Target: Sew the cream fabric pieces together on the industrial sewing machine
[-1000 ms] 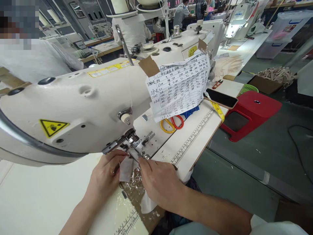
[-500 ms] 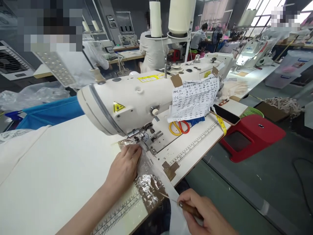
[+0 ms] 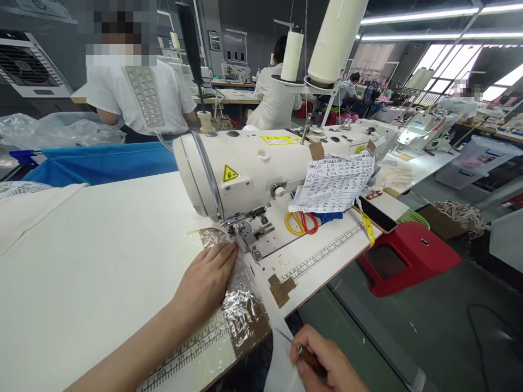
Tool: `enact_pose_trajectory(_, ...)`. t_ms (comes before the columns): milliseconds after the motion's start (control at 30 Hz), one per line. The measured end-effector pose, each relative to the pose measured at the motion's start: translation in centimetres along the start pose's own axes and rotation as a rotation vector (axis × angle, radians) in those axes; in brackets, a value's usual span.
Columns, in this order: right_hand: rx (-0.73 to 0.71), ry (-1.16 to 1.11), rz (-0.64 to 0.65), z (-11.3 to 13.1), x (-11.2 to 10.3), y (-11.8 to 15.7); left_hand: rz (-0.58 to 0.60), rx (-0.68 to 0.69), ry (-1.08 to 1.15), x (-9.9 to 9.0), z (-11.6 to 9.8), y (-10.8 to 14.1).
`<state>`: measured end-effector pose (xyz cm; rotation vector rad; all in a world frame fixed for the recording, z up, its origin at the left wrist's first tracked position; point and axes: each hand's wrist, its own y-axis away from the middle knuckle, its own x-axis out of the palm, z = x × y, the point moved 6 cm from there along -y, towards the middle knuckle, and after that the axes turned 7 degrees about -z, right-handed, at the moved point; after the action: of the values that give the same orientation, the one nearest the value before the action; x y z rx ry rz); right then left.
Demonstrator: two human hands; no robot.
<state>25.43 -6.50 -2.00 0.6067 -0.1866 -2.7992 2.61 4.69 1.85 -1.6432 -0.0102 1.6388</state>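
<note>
My left hand (image 3: 210,277) lies on the table by the needle area of a white sewing machine (image 3: 241,174). Its fingers are pressed together on the edge of a white fabric strip (image 3: 261,283); the fingertips are partly hidden. This strip runs from under the presser foot (image 3: 233,231) across the table and hangs over the front edge. Below that edge, my right hand (image 3: 327,359) is closed around the wooden handle of an awl (image 3: 308,356). The awl's thin metal point lies against the hanging part of the strip.
Yellow and red-handled scissors (image 3: 301,223) lie behind the needle plate. A handwritten paper (image 3: 335,182) hangs from the machine arm. A phone (image 3: 378,214) and tape measure (image 3: 366,226) are at the right, above a red stool (image 3: 408,261). A person (image 3: 139,98) stands behind a blue cloth bin (image 3: 106,163).
The camera view has swung, so the machine sits farther right. My right hand with the awl has moved down and left in the picture. My left hand stays by the presser foot.
</note>
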Motion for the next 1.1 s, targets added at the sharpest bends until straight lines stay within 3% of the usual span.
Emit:
enact_pose_trajectory(100, -0.017, -0.121, 0.082, 0.3, 0.4, -0.8, -0.014, -0.016, 0.063, 0.1, 0.6, 0.0)
enact_pose_trajectory(200, -0.007, -0.294, 0.083, 0.5, 1.0, -1.8, -0.047, 0.008, 0.093, 0.0, 1.2, -0.1)
enact_pose_trajectory(367, 0.129, -0.823, -0.010, -0.1, 3.6, -2.6, -0.031, 0.000, 0.209, 0.2, 2.4, -0.1)
enact_pose_trajectory(467, 0.195, -0.933, -0.059, -0.4, 5.1, -2.6, -0.008, -0.027, 0.290, 0.5, 3.0, 0.3)
enact_pose_trajectory(567, 0.190, -0.815, -0.053, -0.3, 5.6, -2.2, -0.030, -0.008, 0.275, 0.5, 2.7, 0.7)
enact_pose_trajectory(700, 0.118, -0.484, -0.128, 0.3, 3.9, -1.9, -0.048, 0.006, 0.189, 0.2, 1.7, 0.4)
enact_pose_trajectory(900, -0.160, -0.154, -0.139, 3.1, 1.9, -3.1, -0.066, 0.014, 0.138, -0.4, 1.6, -1.1)
enact_pose_trajectory(1100, -0.320, 0.051, -0.190, 5.4, 1.2, -4.3, -0.142, 0.044, 0.280, -0.7, 2.1, -1.1)
